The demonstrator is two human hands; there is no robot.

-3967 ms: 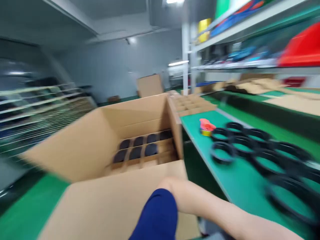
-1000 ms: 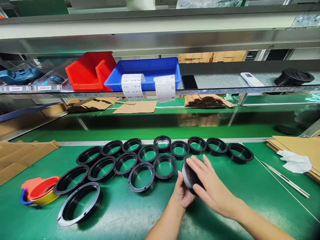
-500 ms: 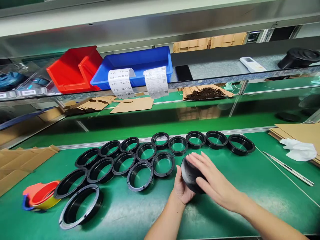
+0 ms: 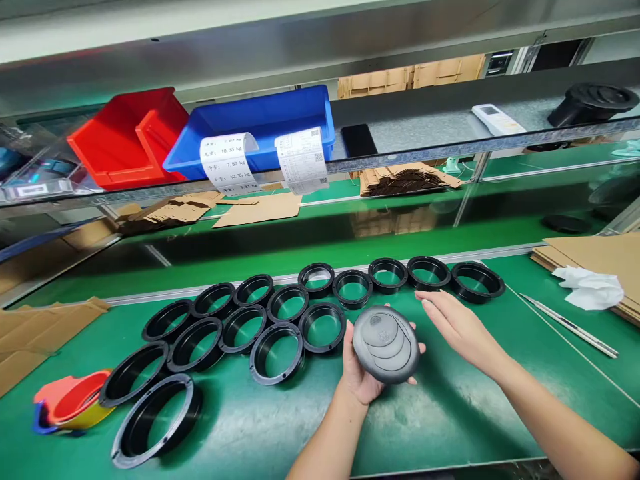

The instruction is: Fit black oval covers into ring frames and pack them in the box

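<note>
My left hand (image 4: 361, 373) grips a round black air vent (image 4: 386, 345) from below and the side, with fingertips showing at its right rim. The vent's face, with curved overlapping slats and a small marking, is turned up toward me. To the right of it my right hand (image 4: 457, 327) hovers with fingers stretched out, holding nothing and apart from the vent. Several black flanged rings (image 4: 277, 353) stand on the green table beyond and left of my hands. The nearest ring to my left hand is another black ring (image 4: 323, 327).
A tape dispenser (image 4: 75, 400) lies at left. Tweezers (image 4: 570, 327), crumpled white tissue (image 4: 590, 287) and cardboard sheets (image 4: 600, 257) lie at right. The shelf above bears a red bin (image 4: 125, 143), a blue tray (image 4: 260, 120) with paper labels, a phone (image 4: 358, 141) and a black round part (image 4: 593, 103).
My right hand has lifted off the vent and moved right. The vent has turned in my left hand so its slatted face shows. The camera view has shifted slightly.
</note>
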